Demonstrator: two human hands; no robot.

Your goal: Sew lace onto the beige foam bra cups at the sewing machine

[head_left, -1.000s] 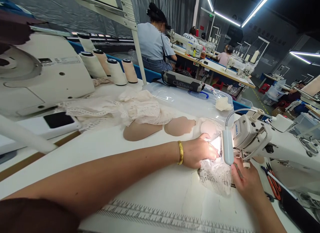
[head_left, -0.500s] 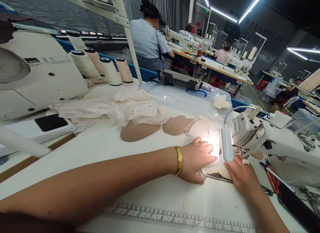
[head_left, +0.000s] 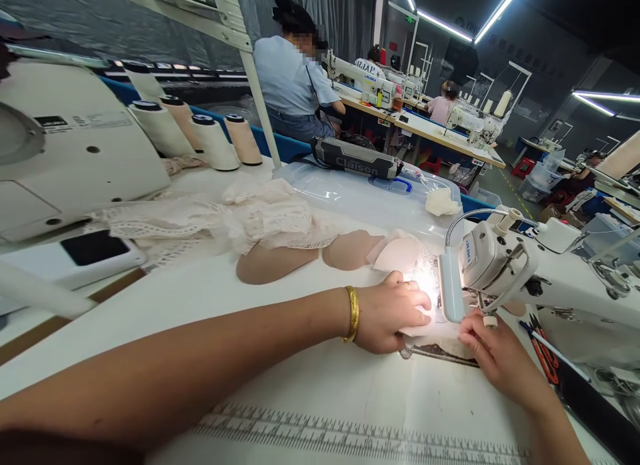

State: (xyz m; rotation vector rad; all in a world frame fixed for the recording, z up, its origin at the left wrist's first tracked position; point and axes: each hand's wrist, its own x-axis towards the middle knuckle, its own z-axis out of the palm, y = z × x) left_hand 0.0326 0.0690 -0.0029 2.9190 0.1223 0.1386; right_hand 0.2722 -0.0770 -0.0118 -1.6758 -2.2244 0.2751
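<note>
My left hand (head_left: 393, 313), a gold bangle at its wrist, is at the lit sewing area with bent fingers over a pale pink fabric piece (head_left: 419, 330). The fabric's edge shows between the thumb and the fingers. Beside the presser foot of the white sewing machine (head_left: 500, 255), my right hand (head_left: 493, 348) has its fingers curled together; what lies in them is hidden. A small lamp (head_left: 452, 288) shines on the fabric and hides part of the needle area. Behind my left hand lie pale pink cup pieces (head_left: 397, 254) and brown cup pieces (head_left: 277, 262).
Cream lace (head_left: 270, 215) lies along the table's back, before a clear plastic lid (head_left: 340, 188). Thread cones (head_left: 215, 142) stand at left. Orange-handled scissors (head_left: 544, 355) and a dark phone-like object (head_left: 595, 405) lie at right. A ruler strip (head_left: 350, 432) runs along the front. A co-worker (head_left: 295, 85) sits beyond.
My left hand has drawn its fingers and thumb closer together over the fabric. My right hand has shifted slightly right, its fingers now more curled. The view has moved a little.
</note>
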